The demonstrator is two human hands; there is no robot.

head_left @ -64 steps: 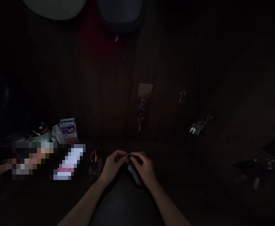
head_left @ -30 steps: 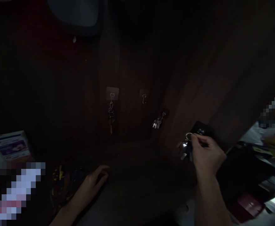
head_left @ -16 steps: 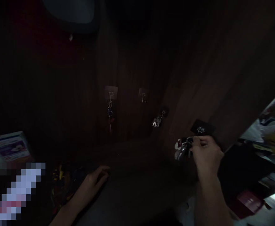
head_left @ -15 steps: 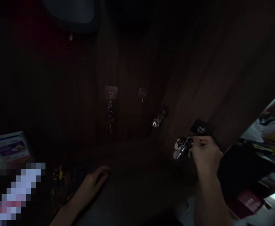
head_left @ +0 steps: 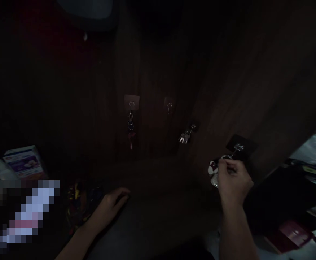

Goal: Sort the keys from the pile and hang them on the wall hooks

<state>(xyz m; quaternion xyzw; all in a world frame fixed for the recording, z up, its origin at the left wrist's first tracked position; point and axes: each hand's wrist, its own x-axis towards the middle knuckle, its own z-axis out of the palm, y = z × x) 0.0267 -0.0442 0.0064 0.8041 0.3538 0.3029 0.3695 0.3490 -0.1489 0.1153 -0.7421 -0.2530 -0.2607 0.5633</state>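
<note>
Beside dim, wood-grained panelling (head_left: 225, 86) — the right hand (head_left: 235, 182) holds a keyring (head_left: 213, 168).

From where I sit I can't read a single word, number or brand. At about half past eight, the box (head_left: 25, 162) bears print: a purple panel with a pale picture, an orange one beneath and pale bands, but the lettering is too small and blurred for me. At eight o'clock, the pale patch (head_left: 32, 211) is pixelated, so any writing there is hidden from me. At four o'clock, the red case (head_left: 294, 233) shows a bright spot; I can't tell whether it's a logo or glare.
</note>
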